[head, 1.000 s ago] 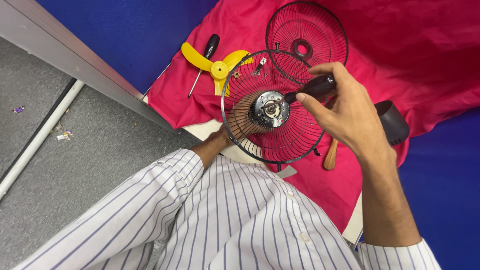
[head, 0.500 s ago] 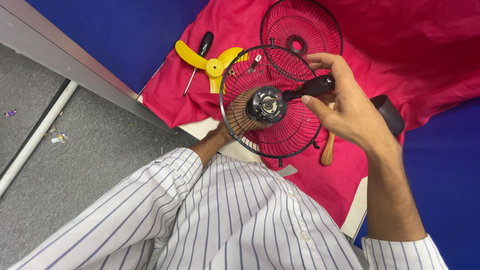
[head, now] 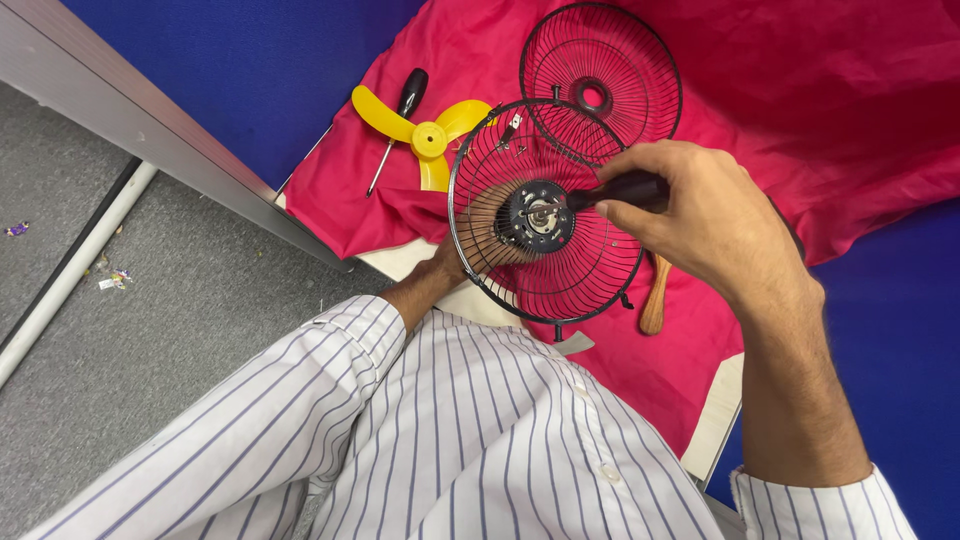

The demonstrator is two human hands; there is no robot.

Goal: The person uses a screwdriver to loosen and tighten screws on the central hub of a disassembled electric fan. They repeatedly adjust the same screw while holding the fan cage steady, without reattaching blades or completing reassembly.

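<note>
Cloth, red (head: 850,110), spread over table as work surface. Rear fan guard (head: 590,285) held above it, left hand (head: 450,265) gripping from behind to steady. Right hand (head: 700,215) clenched around black-handled screwdriver (head: 615,192), tip at hub. Yellow blade (head: 425,135) parked aside.

A crumpled red cloth (head: 850,120) covers the table, with the blue table surface (head: 250,70) showing to its left and at the far right. On the cloth, at the far side, lies a round black wire fan guard (head: 640,50). To its left lies a yellow three-bladed plastic fan propeller (head: 430,135), and just left of that a black-handled screwdriver (head: 400,120). Nearer, a second black wire fan guard with a motor hub at its middle (head: 545,215) is held above the cloth, overlapping the far guard's near edge. The left hand (head: 480,245) is behind it; the right hand (head: 710,215), to its right, holds a black-handled tool (head: 620,190) against the hub. A wooden handle (head: 655,295) lies below the right hand.
</note>
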